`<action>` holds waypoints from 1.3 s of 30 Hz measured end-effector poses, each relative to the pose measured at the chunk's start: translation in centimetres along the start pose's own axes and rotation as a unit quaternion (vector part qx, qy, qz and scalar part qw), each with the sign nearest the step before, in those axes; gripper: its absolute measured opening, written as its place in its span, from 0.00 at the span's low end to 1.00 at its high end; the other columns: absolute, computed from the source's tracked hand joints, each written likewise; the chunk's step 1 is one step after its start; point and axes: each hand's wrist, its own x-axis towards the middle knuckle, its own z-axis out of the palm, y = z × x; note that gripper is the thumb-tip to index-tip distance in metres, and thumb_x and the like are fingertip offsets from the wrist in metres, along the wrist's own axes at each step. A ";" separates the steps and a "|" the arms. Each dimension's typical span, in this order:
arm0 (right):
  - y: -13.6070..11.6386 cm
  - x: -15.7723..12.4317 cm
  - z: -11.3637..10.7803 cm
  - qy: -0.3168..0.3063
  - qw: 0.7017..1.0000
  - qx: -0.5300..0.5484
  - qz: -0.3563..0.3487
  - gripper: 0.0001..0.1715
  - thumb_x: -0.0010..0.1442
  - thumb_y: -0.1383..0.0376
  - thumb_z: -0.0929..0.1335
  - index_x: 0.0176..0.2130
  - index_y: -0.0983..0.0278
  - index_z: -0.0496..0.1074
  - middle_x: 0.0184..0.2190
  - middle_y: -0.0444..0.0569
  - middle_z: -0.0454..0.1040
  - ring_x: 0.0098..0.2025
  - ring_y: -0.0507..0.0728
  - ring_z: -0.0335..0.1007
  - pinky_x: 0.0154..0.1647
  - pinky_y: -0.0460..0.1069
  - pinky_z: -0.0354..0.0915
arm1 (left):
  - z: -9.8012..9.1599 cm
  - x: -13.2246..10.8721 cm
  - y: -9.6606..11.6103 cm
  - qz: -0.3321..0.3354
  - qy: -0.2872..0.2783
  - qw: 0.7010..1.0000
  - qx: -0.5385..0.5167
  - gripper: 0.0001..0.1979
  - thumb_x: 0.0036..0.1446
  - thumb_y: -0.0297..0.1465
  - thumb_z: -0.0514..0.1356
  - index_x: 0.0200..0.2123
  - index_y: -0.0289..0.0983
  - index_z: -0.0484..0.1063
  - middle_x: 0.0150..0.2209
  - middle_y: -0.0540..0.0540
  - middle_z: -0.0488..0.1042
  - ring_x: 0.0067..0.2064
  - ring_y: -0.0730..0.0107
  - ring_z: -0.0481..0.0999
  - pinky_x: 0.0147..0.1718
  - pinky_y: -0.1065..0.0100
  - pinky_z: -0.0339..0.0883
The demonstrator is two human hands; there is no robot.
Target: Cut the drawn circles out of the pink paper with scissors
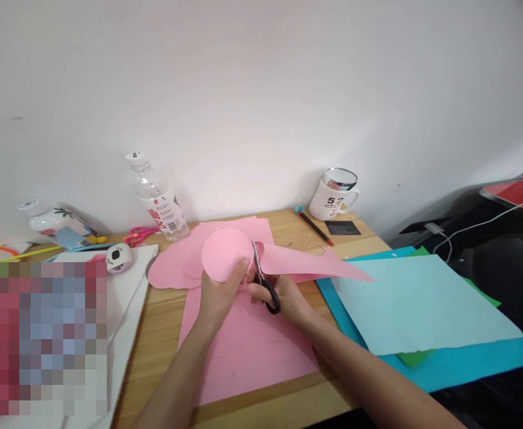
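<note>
My left hand [221, 290] pinches the lower edge of a round piece of pink paper [227, 253], thumb on top. In my right hand [279, 296] are black-handled scissors [270, 292], their blades pointing up along the circle's right edge. A long strip of pink paper [306, 262] curls off to the right of the blades. Below both hands lies a pink sheet [248, 357] on the wooden table [156, 357]. More cut pink pieces [172, 265] with rounded edges lie behind my left hand.
A clear bottle [161, 205] and a white mug [333, 193] stand near the wall. A pen [315, 226] and a dark card [342, 228] lie by the mug. Blue and green sheets [426, 304] overhang the right side. Pink scissors [140, 235] and white boards [131, 298] are left.
</note>
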 end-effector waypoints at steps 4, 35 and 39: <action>-0.3 0.2 0.0 0.017 0.998 0.017 -0.052 0.17 0.45 0.55 0.72 0.27 0.64 0.66 0.21 0.41 0.63 0.24 0.50 0.57 0.26 0.46 0.57 | 0.0 0.0 -0.2 -0.018 -0.012 1.000 0.003 0.15 0.41 0.38 0.64 0.31 0.32 0.74 0.32 0.43 0.78 0.37 0.61 0.77 0.34 0.66 0.71; -0.7 0.0 -0.1 0.005 1.000 -0.019 -0.019 0.16 0.47 0.56 0.70 0.25 0.65 0.63 0.15 0.38 0.57 0.19 0.47 0.51 0.19 0.45 0.50 | -0.2 0.1 0.4 -0.028 0.002 1.000 0.003 0.16 0.39 0.34 0.64 0.33 0.31 0.75 0.33 0.41 0.79 0.38 0.58 0.77 0.32 0.65 0.73; -1.1 -0.1 0.0 0.013 1.000 -0.017 0.000 0.16 0.46 0.57 0.70 0.23 0.65 0.63 0.15 0.38 0.59 0.18 0.47 0.53 0.19 0.45 0.51 | -0.2 0.0 0.6 -0.033 0.007 0.999 -0.002 0.16 0.39 0.36 0.65 0.31 0.30 0.75 0.31 0.41 0.79 0.36 0.58 0.78 0.30 0.66 0.72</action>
